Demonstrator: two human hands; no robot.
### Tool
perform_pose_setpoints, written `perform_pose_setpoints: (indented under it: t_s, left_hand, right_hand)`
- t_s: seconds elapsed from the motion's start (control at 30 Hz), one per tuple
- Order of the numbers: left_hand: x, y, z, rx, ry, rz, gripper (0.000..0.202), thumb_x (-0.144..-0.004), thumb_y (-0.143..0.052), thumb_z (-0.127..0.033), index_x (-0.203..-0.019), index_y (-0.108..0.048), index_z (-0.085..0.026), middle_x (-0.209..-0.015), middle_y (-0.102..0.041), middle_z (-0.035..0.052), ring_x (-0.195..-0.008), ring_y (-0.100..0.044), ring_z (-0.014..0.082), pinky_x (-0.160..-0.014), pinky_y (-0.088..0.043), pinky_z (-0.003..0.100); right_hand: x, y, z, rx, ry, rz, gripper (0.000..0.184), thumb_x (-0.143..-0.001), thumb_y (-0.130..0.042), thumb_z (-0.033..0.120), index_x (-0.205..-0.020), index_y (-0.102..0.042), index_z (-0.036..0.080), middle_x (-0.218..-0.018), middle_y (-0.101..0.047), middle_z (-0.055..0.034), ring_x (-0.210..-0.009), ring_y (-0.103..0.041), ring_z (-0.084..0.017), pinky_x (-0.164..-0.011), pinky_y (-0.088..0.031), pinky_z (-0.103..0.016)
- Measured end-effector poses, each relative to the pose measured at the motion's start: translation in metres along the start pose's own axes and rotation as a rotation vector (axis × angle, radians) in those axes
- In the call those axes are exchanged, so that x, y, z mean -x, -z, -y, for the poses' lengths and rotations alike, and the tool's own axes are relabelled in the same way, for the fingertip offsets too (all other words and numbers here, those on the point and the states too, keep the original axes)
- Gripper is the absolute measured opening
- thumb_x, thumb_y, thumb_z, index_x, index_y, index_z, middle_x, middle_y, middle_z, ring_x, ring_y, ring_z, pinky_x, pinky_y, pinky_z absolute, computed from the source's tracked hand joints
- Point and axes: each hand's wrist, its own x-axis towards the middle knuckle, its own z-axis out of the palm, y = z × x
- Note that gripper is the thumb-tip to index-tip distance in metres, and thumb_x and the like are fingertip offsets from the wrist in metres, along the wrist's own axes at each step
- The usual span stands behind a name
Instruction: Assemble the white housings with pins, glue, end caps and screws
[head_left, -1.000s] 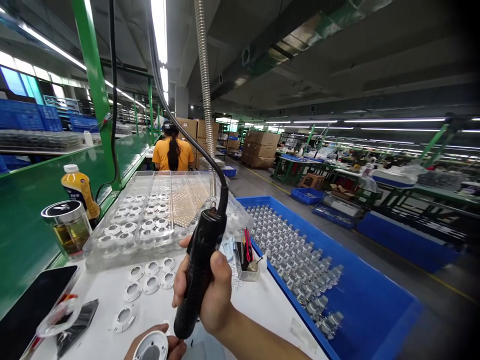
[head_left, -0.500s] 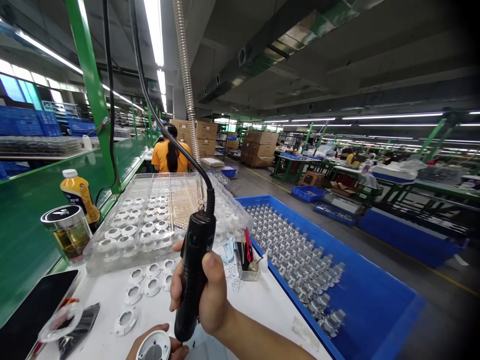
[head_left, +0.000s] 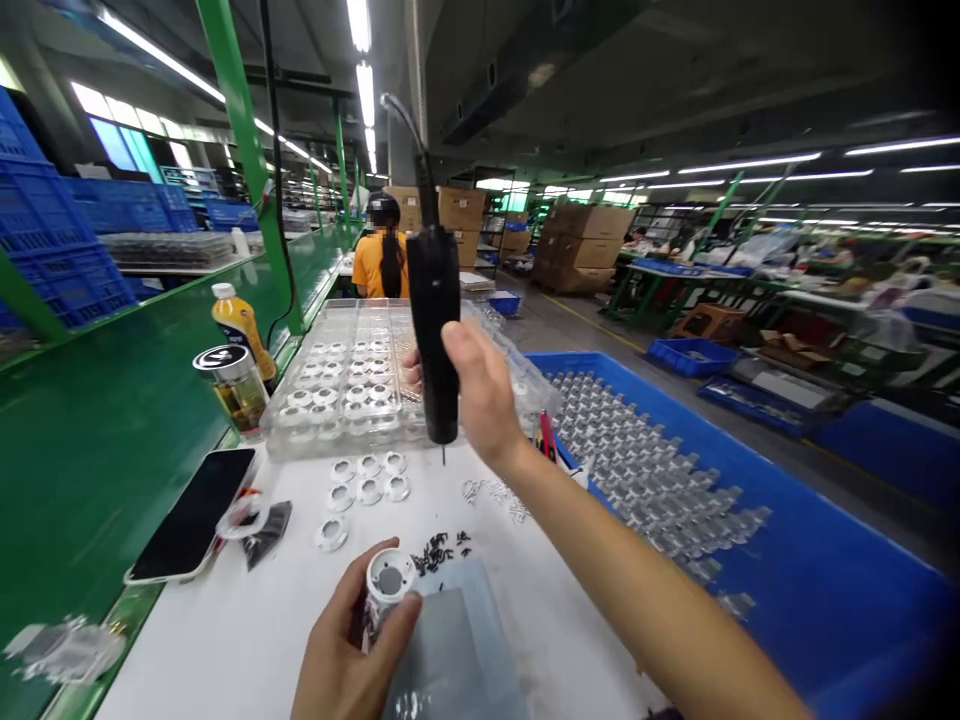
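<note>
My right hand (head_left: 480, 395) is shut around a black electric screwdriver (head_left: 433, 320), which hangs upright above the table with its thin bit pointing down. My left hand (head_left: 349, 640) grips a white hollow cylindrical part (head_left: 388, 585) near the table's front edge, open end up. A small pile of black screws (head_left: 439, 552) lies just beyond that part. Several white round flanges (head_left: 367, 480) lie on the white work table (head_left: 247, 620). A clear plastic tray (head_left: 337, 380) holds more flanges behind them.
A blue bin (head_left: 600, 362) of metal parts stands to the right. A grey plastic sheet (head_left: 450, 650), a phone (head_left: 193, 515), a glass jar (head_left: 238, 392) and a yellow bottle (head_left: 238, 330) lie around the table. A person in an orange shirt (head_left: 381, 265) sits beyond.
My right hand has lifted the screwdriver higher and away from my body. The view has swung, showing more of the table. My left hand has turned the white part so its open end faces up.
</note>
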Motion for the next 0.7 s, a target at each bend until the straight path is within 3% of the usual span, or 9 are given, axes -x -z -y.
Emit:
perform_pose_setpoints:
  t_s: [0.1,0.17,0.23,0.3,0.4,0.5,0.57,0.63,0.7]
  left_hand:
    - [0.004,0.006,-0.002,-0.108,-0.075,-0.077,0.053,-0.070,-0.083,-0.054,-0.112,-0.071,-0.023,-0.120,-0.075,0.0089,-0.117,-0.065,0.0350,-0.102,-0.050,0.041]
    - [0.005,0.007,-0.005,-0.056,-0.048,-0.138,0.056,-0.065,-0.087,-0.052,-0.110,-0.070,-0.022,-0.110,-0.076,0.0082,-0.107,-0.069,0.0336,-0.094,-0.055,0.039]
    - [0.005,0.006,-0.008,0.140,0.029,-0.161,0.068,-0.063,-0.090,-0.052,-0.120,-0.066,-0.023,-0.105,-0.076,0.0073,-0.099,-0.073,0.0303,-0.082,-0.060,0.034]
    - [0.004,0.000,-0.011,0.390,0.150,-0.128,0.072,-0.070,-0.087,-0.053,-0.131,-0.062,-0.023,-0.100,-0.078,0.0065,-0.089,-0.076,0.0255,-0.074,-0.063,0.029]
    - [0.003,-0.015,-0.011,0.626,0.359,-0.075,0.045,-0.083,-0.078,-0.037,-0.122,-0.069,-0.017,-0.094,-0.079,0.0081,-0.076,-0.076,0.0193,-0.067,-0.064,0.025]
    - [0.005,-0.034,-0.005,0.660,0.478,-0.025,0.022,-0.085,-0.074,-0.023,-0.104,-0.075,-0.013,-0.097,-0.078,0.0101,-0.076,-0.076,0.0174,-0.063,-0.064,0.021]
    - [0.010,-0.048,0.001,0.620,0.506,0.102,0.021,-0.085,-0.078,-0.030,-0.096,-0.077,-0.012,-0.082,-0.077,0.0081,-0.068,-0.073,0.0159,-0.059,-0.062,0.019]
    - [0.019,-0.060,0.007,0.536,0.491,0.237,0.036,-0.081,-0.081,-0.049,-0.085,-0.078,-0.013,-0.069,-0.073,0.0060,-0.059,-0.070,0.0171,-0.053,-0.061,0.022]
    - [0.029,-0.070,0.016,0.406,0.445,0.292,0.055,-0.075,-0.078,-0.070,-0.085,-0.079,-0.016,-0.070,-0.075,0.0072,-0.061,-0.073,0.0228,-0.054,-0.062,0.029]
  right_hand:
    - [0.026,0.018,-0.001,0.104,0.021,-0.115,0.047,-0.098,-0.058,0.055,-0.136,-0.061,0.027,-0.121,-0.073,-0.0052,-0.112,-0.068,-0.022,-0.094,-0.056,-0.037]
    - [0.062,0.033,-0.008,0.161,-0.047,-0.151,0.046,-0.101,-0.055,0.052,-0.140,-0.060,0.028,-0.130,-0.069,-0.0075,-0.123,-0.063,-0.025,-0.102,-0.054,-0.043]
    - [0.105,0.048,-0.016,0.219,-0.183,-0.081,0.040,-0.101,-0.055,0.049,-0.134,-0.064,0.029,-0.120,-0.072,-0.0087,-0.113,-0.067,-0.026,-0.093,-0.057,-0.042]
    - [0.145,0.060,-0.020,0.264,-0.292,0.093,0.038,-0.101,-0.056,0.047,-0.133,-0.065,0.028,-0.118,-0.071,-0.0104,-0.110,-0.068,-0.027,-0.092,-0.057,-0.044]
    - [0.184,0.071,-0.018,0.332,-0.269,0.266,0.049,-0.089,-0.075,0.039,-0.136,-0.065,0.029,-0.117,-0.071,-0.0093,-0.104,-0.068,-0.026,-0.090,-0.057,-0.043]
    - [0.195,0.078,-0.008,0.392,-0.254,0.208,0.040,-0.087,-0.079,0.033,-0.126,-0.071,0.030,-0.107,-0.073,-0.0059,-0.094,-0.068,-0.023,-0.085,-0.058,-0.039]
    - [0.194,0.083,0.002,0.410,-0.292,0.146,0.028,-0.090,-0.075,0.032,-0.118,-0.075,0.028,-0.103,-0.073,-0.0058,-0.093,-0.068,-0.022,-0.083,-0.059,-0.036]
    - [0.192,0.092,0.015,0.427,-0.328,0.120,0.023,-0.091,-0.074,0.033,-0.113,-0.077,0.026,-0.105,-0.073,-0.0066,-0.096,-0.069,-0.022,-0.081,-0.059,-0.034]
    - [0.191,0.108,0.031,0.482,-0.338,0.109,0.020,-0.092,-0.072,0.036,-0.108,-0.078,0.024,-0.104,-0.075,-0.0070,-0.095,-0.070,-0.023,-0.079,-0.060,-0.035]
